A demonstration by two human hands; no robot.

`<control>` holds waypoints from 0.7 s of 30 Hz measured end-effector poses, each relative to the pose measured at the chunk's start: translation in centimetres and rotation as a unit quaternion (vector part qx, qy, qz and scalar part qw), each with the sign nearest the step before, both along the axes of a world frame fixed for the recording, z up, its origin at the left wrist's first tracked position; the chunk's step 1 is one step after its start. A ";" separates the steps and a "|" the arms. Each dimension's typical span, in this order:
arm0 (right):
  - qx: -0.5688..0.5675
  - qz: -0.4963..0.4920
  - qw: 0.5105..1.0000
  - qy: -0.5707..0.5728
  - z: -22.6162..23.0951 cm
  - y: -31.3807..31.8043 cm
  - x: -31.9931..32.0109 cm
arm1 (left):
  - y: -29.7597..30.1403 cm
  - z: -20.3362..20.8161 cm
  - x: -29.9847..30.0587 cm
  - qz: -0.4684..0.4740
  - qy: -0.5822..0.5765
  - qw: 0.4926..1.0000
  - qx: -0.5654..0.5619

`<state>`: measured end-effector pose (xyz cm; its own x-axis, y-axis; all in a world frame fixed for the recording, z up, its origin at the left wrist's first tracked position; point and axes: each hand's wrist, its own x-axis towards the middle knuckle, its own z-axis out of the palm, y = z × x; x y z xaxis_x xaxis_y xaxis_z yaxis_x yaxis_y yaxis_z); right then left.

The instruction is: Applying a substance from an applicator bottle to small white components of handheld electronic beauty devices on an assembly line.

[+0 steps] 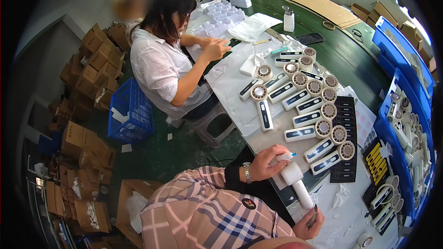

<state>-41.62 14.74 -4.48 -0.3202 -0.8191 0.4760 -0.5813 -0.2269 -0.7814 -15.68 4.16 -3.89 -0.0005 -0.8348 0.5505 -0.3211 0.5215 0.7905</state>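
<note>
My left hand (pixel 268 162), with a metal watch at its wrist, is closed round a small white squeeze bottle (pixel 285 156) with a blue tip. Just below it is a white handheld fan (pixel 296 183), its blocky head by my left fingers and its handle slanting down to the right. My right hand (pixel 310 225) is closed at the handle's lower end. A thin dark sliver shows by its fingertips; I cannot make out what it is. Ahead, several white fans (pixel 306 119) with dark panels and round grilles lie in slanting rows on the white-covered table (pixel 233 83).
A black sheet (pixel 345 110) of panels lies beside the fans. Blue bins (pixel 385 124) with fan parts stand at right. A white pump bottle (pixel 289 20) and a phone (pixel 310 38) are farther back. A co-worker (pixel 168 64) sits at left, near a blue crate (pixel 131 110) and cartons (pixel 97 55).
</note>
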 end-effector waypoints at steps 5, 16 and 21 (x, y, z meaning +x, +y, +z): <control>0.005 0.001 1.000 0.003 0.4 -0.1 0.3 | 0.0 -0.1 0.0 0.003 0.003 1.000 -0.001; 0.004 0.005 1.000 0.016 0.9 -0.2 0.3 | -0.1 0.2 0.0 0.004 -0.011 1.000 -0.009; -0.017 0.010 0.999 0.034 0.9 -0.3 0.3 | -0.1 0.2 0.0 0.004 -0.008 1.000 -0.011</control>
